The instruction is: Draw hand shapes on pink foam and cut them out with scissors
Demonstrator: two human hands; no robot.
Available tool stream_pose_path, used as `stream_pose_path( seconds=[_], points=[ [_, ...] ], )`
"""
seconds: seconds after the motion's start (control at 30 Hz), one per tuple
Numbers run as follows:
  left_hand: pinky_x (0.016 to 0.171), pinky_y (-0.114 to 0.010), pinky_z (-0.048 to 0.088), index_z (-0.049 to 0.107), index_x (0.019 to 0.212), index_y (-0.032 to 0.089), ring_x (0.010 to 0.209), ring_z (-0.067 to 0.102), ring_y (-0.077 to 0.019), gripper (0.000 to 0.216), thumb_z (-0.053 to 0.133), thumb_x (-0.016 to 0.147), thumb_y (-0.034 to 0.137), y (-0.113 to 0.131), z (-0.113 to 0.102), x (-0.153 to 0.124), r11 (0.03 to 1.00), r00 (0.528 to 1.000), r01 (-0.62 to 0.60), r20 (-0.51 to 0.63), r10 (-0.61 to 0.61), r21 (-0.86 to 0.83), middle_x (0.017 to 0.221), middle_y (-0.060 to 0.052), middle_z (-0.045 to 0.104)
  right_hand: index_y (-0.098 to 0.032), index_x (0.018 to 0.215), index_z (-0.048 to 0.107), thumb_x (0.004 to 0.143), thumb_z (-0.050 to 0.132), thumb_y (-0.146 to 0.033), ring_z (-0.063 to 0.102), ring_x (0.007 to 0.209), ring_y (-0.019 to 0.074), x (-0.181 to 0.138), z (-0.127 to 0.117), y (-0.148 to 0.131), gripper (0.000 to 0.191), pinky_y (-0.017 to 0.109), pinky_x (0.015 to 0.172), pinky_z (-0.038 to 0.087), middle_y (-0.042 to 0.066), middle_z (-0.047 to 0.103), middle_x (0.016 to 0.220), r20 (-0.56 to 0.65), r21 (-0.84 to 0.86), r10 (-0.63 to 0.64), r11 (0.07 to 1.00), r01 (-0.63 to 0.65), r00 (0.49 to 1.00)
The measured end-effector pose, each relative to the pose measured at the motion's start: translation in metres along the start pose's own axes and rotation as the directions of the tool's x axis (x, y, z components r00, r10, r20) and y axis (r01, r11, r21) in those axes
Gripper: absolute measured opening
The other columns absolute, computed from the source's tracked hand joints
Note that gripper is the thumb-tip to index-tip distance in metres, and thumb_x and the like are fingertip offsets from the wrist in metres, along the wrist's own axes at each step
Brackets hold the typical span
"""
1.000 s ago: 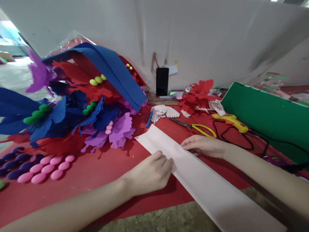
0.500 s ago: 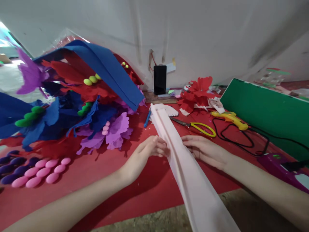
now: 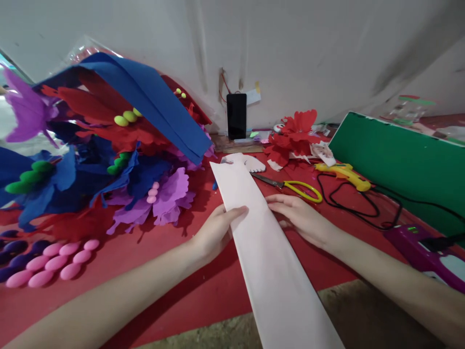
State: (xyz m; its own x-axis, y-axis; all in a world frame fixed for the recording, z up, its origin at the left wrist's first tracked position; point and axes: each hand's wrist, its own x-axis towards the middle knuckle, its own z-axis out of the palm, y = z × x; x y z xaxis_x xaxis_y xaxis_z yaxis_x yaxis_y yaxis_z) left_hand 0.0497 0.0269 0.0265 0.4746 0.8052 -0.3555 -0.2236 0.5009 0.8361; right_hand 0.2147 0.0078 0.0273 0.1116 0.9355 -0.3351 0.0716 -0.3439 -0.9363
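A long pale pink foam strip [image 3: 269, 252] lies on the red sheet [image 3: 152, 271], running from the bottom edge up to near the wall. My left hand [image 3: 215, 230] grips its left edge, thumb on top and fingers under it. My right hand [image 3: 301, 219] rests on its right edge with fingers stretched along it, holding it in place.
A heap of blue, red and purple foam flowers [image 3: 109, 145] fills the left. Pink oval beads [image 3: 54, 261] lie at lower left. Yellow-handled scissors [image 3: 298, 186], a yellow glue gun [image 3: 345, 174] with black cord, red flowers [image 3: 294, 138], a phone [image 3: 236, 116] and a green board [image 3: 399, 165] stand behind and to the right.
The pink strip has swung from slanting leftwards to pointing straight away. It curled up between both hands half a second ago and now lies flat again. Both hands moved with it.
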Motion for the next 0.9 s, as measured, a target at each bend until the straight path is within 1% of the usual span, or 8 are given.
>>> stream_pose_path(
  seconds=[0.1,0.17,0.27,0.33,0.43,0.57,0.73,0.9],
  points=[
    [0.082,-0.032,0.047,0.063,0.099,0.012,0.085,0.065,-0.0206,0.023,0.056,0.077,0.015,0.000,-0.001,0.001,1.000,1.000,0.000,-0.018,-0.001,-0.012,0.091,-0.008,0.071,-0.017,0.089,0.057,0.073,0.050,-0.015,0.058,0.077,0.0123,-0.001,-0.001,-0.005,0.017,0.020,0.056,0.047,0.004,0.062,0.092,-0.128,-0.073,-0.116,0.992,0.107,0.985],
    [0.082,-0.033,0.048,0.063,0.101,0.012,0.086,0.065,-0.0215,0.025,0.057,0.077,0.017,-0.001,0.000,0.001,1.000,1.000,-0.002,-0.011,0.002,-0.021,0.092,-0.008,0.071,-0.016,0.082,0.060,0.071,0.051,-0.015,0.058,0.074,0.0130,-0.004,-0.002,-0.008,0.014,0.023,0.062,0.048,0.003,0.063,0.086,-0.179,-0.149,-0.200,0.973,0.174,0.963],
    [0.084,-0.032,0.047,0.063,0.099,0.011,0.088,0.065,-0.0212,0.025,0.057,0.076,0.018,-0.001,0.002,0.000,0.999,1.000,-0.017,0.008,0.017,-0.038,0.094,-0.009,0.070,-0.016,0.073,0.063,0.070,0.052,-0.016,0.059,0.076,0.0153,-0.010,-0.002,-0.011,0.011,0.028,0.072,0.049,0.003,0.065,0.080,-0.152,-0.280,-0.307,0.925,0.257,0.940],
    [0.086,-0.032,0.047,0.063,0.098,0.010,0.089,0.065,-0.0208,0.024,0.057,0.076,0.018,-0.001,0.004,0.000,0.999,0.999,-0.028,0.014,0.028,-0.045,0.096,-0.009,0.070,-0.016,0.076,0.064,0.069,0.055,-0.020,0.060,0.081,0.0167,-0.012,-0.001,-0.010,0.012,0.030,0.078,0.048,0.004,0.067,0.083,-0.120,-0.295,-0.330,0.912,0.284,0.936],
    [0.088,-0.033,0.046,0.062,0.100,0.010,0.092,0.064,-0.0216,0.026,0.057,0.076,0.018,-0.002,0.004,0.000,0.998,0.999,-0.042,0.016,0.043,-0.043,0.099,-0.009,0.069,-0.015,0.084,0.063,0.064,0.062,-0.027,0.061,0.082,0.0176,-0.010,-0.001,-0.006,0.024,0.031,0.079,0.048,0.005,0.067,0.087,-0.123,-0.181,-0.291,0.946,0.267,0.949],
    [0.091,-0.036,0.045,0.062,0.101,0.012,0.095,0.063,-0.0230,0.027,0.057,0.076,0.020,-0.004,0.002,0.001,0.998,0.998,-0.056,0.027,0.057,-0.005,0.101,-0.009,0.068,-0.015,0.086,0.061,0.055,0.067,-0.028,0.060,0.076,0.0156,-0.008,-0.001,-0.003,0.035,0.028,0.073,0.047,0.004,0.065,0.079,-0.143,0.010,-0.214,0.976,0.218,0.966],
    [0.097,-0.037,0.040,0.062,0.100,0.013,0.107,0.057,-0.0242,0.026,0.058,0.077,0.023,-0.004,0.002,0.000,0.997,0.998,-0.063,0.021,0.062,0.053,0.106,-0.008,0.067,-0.018,0.093,0.055,0.053,0.067,-0.027,0.058,0.068,0.0131,-0.011,0.001,-0.003,0.043,0.023,0.061,0.045,0.000,0.061,0.074,-0.069,0.178,-0.094,0.978,0.105,0.993],
    [0.098,-0.037,0.039,0.062,0.097,0.014,0.113,0.052,-0.0242,0.022,0.057,0.078,0.024,-0.005,0.002,-0.003,0.989,0.995,-0.094,0.034,0.090,0.116,0.111,-0.008,0.064,-0.022,0.107,0.047,0.058,0.064,-0.024,0.060,0.076,0.0126,-0.012,0.005,0.002,0.051,0.021,0.064,0.046,0.000,0.062,0.085,-0.049,0.239,-0.170,0.955,0.176,0.984]
  ],
)
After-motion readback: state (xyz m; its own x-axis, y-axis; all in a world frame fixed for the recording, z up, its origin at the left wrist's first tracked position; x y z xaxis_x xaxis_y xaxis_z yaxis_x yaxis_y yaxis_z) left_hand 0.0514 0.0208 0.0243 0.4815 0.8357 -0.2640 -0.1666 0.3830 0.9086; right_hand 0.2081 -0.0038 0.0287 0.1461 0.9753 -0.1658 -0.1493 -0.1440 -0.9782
